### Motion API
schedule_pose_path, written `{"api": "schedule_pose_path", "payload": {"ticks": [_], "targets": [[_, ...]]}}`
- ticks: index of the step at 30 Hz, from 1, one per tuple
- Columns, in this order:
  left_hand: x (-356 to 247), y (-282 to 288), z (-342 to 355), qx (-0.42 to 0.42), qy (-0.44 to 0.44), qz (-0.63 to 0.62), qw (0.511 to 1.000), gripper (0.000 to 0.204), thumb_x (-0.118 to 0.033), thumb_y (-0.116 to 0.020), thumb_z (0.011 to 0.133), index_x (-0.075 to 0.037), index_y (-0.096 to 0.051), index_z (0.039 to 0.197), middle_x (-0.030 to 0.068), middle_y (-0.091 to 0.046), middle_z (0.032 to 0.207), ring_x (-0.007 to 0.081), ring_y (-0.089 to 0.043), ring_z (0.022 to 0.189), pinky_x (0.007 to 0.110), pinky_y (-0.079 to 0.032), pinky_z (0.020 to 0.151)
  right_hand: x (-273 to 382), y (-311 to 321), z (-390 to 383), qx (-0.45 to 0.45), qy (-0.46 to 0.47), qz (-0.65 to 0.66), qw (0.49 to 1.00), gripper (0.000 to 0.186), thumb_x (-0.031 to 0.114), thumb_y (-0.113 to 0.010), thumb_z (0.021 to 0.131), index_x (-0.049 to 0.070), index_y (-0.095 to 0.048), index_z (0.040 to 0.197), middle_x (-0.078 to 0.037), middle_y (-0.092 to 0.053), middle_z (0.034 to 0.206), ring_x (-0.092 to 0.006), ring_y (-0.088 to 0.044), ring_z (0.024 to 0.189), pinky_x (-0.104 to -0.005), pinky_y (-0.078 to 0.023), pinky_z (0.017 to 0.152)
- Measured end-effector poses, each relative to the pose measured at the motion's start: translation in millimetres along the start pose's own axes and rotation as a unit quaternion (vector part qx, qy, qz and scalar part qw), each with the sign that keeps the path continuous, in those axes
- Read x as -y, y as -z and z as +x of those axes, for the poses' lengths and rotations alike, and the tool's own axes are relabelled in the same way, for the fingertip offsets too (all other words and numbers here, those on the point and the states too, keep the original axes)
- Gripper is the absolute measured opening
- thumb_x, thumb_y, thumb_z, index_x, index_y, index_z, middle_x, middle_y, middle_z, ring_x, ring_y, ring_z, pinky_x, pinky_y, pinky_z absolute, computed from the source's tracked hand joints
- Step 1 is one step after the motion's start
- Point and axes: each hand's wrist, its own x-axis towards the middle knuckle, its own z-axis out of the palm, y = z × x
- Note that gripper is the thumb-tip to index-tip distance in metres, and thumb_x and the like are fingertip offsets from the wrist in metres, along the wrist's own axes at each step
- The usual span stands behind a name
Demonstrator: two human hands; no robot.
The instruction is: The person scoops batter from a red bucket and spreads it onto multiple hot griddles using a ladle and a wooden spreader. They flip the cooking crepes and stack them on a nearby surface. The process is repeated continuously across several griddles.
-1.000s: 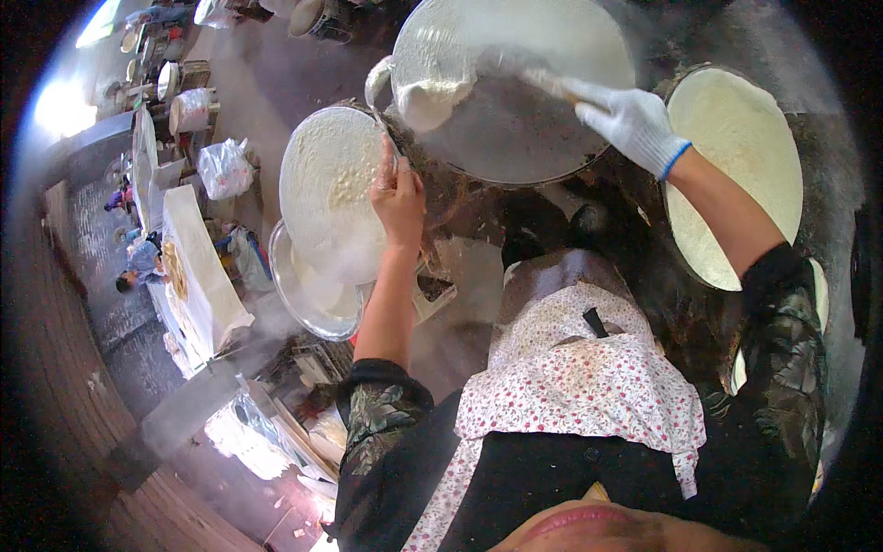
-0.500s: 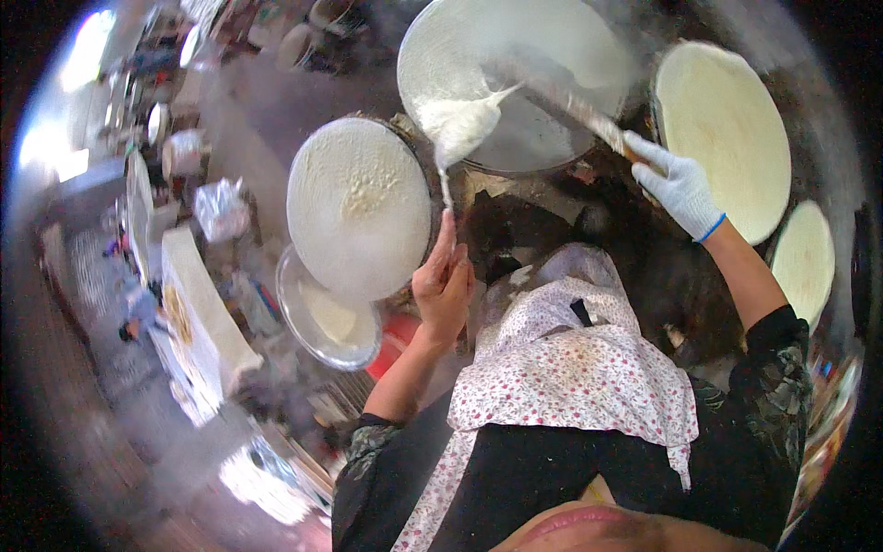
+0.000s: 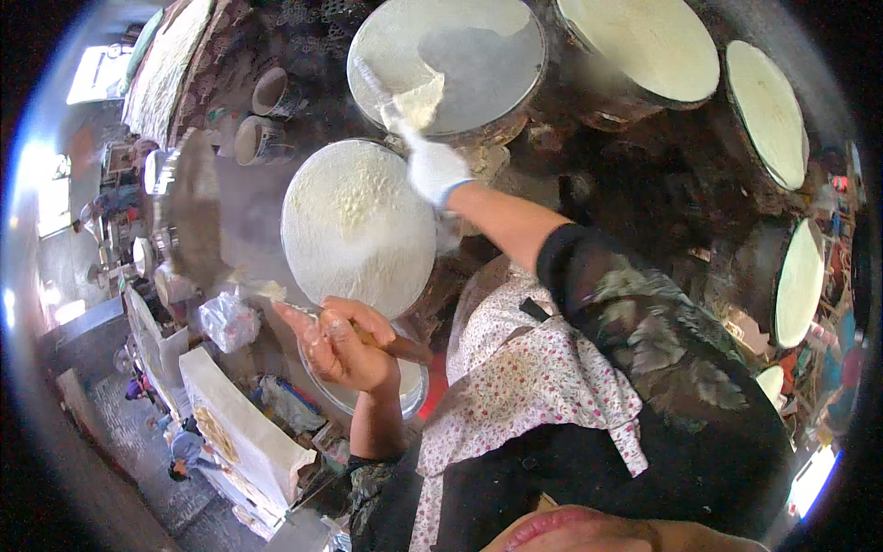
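Note:
My right hand (image 3: 438, 173), in a white glove, grips a batter-coated scraper (image 3: 390, 112) whose end lies over the left side of the far round griddle (image 3: 497, 87). A fold of batter (image 3: 422, 99) sits beside the scraper; grey griddle shows to its right. Bare and closed, my left hand (image 3: 349, 345) holds a wooden-handled paddle (image 3: 193, 216) out to the left. Its broad brownish head is smeared by motion. Between my hands is a nearer round griddle (image 3: 359, 230) covered with pale, lumpy batter. A basin (image 3: 420, 391) is partly hidden under my left hand.
More round griddles with pale sheets stand at the far right (image 3: 644, 46), right (image 3: 768, 115) and nearer right (image 3: 798, 283). Two buckets (image 3: 250, 140) are at the far left. A plastic bag (image 3: 228, 322) and a white-covered table (image 3: 244, 423) lie left, with people beyond.
My right hand has swept left with the scraper to the far griddle's left side. My left hand has moved left and nearer, swinging the paddle away from that griddle. The view has shifted.

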Motion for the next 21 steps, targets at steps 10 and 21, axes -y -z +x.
{"api": "schedule_pose_path", "payload": {"ticks": [10,21], "targets": [[18,60,-60,0.048,0.034,-0.089,0.994,0.033,0.002,-0.042,0.107,0.015,-0.047,0.137,0.0048,-0.053,0.056,0.0122,-0.047,0.046,0.031,-0.055,0.073,-2,-28,-46,-0.054,0.058,0.018,0.997,0.071,0.017,-0.049,0.096,0.028,-0.032,0.164,-0.033,-0.071,0.092,-0.0512,-0.071,0.087,-0.0611,-0.054,0.084],[13,40,-68,0.060,0.117,-0.105,0.986,0.045,0.002,-0.044,0.106,0.024,-0.038,0.145,0.0055,-0.053,0.055,0.0105,-0.048,0.047,0.027,-0.044,0.050,-49,24,-58,-0.103,-0.074,0.033,0.991,0.057,0.019,-0.052,0.102,0.022,-0.045,0.158,-0.031,-0.070,0.105,-0.0483,-0.069,0.094,-0.0572,-0.054,0.083]]}}
